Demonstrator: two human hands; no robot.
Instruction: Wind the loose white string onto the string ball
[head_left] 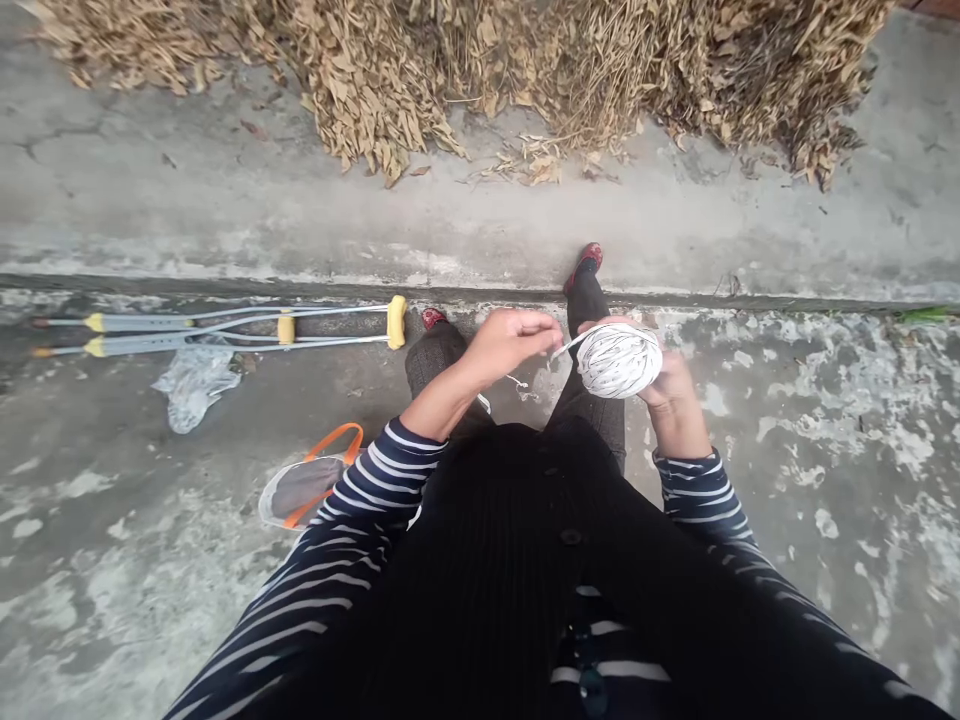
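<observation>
A wound ball of white cord (619, 360) with dark flecks rests in my right hand (672, 382), whose fingers wrap behind it and are partly hidden. From the ball's left side a short strand runs toward my left hand (513, 342). The fingers of that hand are pressed together in a pinch on the strand. Below it a loose, kinked end of cord (523, 385) hangs near my lap. Both hands are held above my knees, a small gap apart.
To the left, a pair of crutches (247, 330) with yellow pads lies on the concrete. A crumpled clear plastic bag (196, 385) lies beside them. Closer to me sits a bag with orange handles (300, 490). Dry leafy stalks (480, 70) cover the raised ledge ahead.
</observation>
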